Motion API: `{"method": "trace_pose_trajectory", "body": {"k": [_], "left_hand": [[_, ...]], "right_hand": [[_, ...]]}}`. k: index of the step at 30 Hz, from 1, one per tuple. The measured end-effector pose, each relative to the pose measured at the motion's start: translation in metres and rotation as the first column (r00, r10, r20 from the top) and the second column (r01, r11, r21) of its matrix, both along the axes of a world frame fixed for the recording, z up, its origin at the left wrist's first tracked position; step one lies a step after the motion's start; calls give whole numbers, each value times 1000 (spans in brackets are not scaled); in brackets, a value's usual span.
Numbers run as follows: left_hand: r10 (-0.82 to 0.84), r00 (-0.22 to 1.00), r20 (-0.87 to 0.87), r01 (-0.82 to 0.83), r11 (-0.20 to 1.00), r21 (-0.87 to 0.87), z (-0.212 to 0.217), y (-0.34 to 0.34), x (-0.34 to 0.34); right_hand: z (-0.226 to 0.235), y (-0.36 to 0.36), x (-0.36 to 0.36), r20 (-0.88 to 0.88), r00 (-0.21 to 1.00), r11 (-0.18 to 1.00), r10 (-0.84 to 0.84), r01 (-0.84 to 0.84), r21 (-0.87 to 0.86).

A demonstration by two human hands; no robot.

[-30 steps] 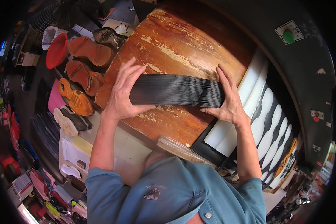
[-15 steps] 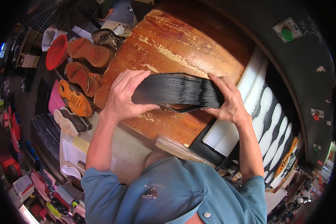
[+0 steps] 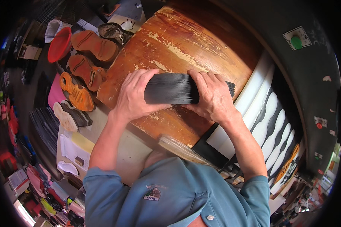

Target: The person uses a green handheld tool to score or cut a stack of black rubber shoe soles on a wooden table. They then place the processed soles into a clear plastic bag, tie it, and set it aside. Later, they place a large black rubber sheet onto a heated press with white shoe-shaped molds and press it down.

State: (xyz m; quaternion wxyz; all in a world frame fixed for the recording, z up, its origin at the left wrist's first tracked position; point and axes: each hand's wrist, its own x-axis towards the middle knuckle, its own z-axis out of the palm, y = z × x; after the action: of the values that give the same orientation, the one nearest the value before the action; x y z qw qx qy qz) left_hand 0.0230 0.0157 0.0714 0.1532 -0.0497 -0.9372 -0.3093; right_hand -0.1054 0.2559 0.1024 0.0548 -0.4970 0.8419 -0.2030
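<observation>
A thick stack of thin black sheets (image 3: 170, 90), edges facing me, is held above a worn brown wooden board (image 3: 185, 41). My left hand (image 3: 132, 94) clasps its left end, fingers over the top and thumb beneath. My right hand (image 3: 213, 96) grips it right of the middle, fingers on top and thumb below. The stack's right end sticks out beyond that hand. The sheets' edges line up closely between my hands. What shape their flat faces have is hidden.
Left of the board lie brown shoe soles (image 3: 94, 44), an orange sole (image 3: 77, 94) and a red bowl (image 3: 60, 44). On the right are white strips (image 3: 250, 100) and white sole-shaped pieces (image 3: 264, 123). A dark machine panel with a green button (image 3: 296, 42) curves along the right side.
My right hand has shifted left along the stack, away from its right end. The sheet that sagged underneath no longer shows, and the stack looks more even.
</observation>
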Motion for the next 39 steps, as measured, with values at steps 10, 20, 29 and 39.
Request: {"method": "trace_pose_trajectory", "body": {"k": [10, 20, 29, 39], "left_hand": [[-38, 998, -42, 35, 996, -77, 6, 12, 19], [-2, 997, -77, -1, 999, -40, -9, 9, 12], [19, 1000, -20, -15, 983, 185, 3, -6, 42], [356, 929, -96, 137, -91, 986, 40, 121, 156]], "right_hand": [[0, -9, 22, -137, 991, 996, -6, 17, 85], [-10, -9, 29, -107, 994, 998, 17, -10, 62], [23, -10, 44, 16, 999, 997, -33, 32, 73], [69, 14, 133, 893, 406, 963, 193, 97, -252]]}}
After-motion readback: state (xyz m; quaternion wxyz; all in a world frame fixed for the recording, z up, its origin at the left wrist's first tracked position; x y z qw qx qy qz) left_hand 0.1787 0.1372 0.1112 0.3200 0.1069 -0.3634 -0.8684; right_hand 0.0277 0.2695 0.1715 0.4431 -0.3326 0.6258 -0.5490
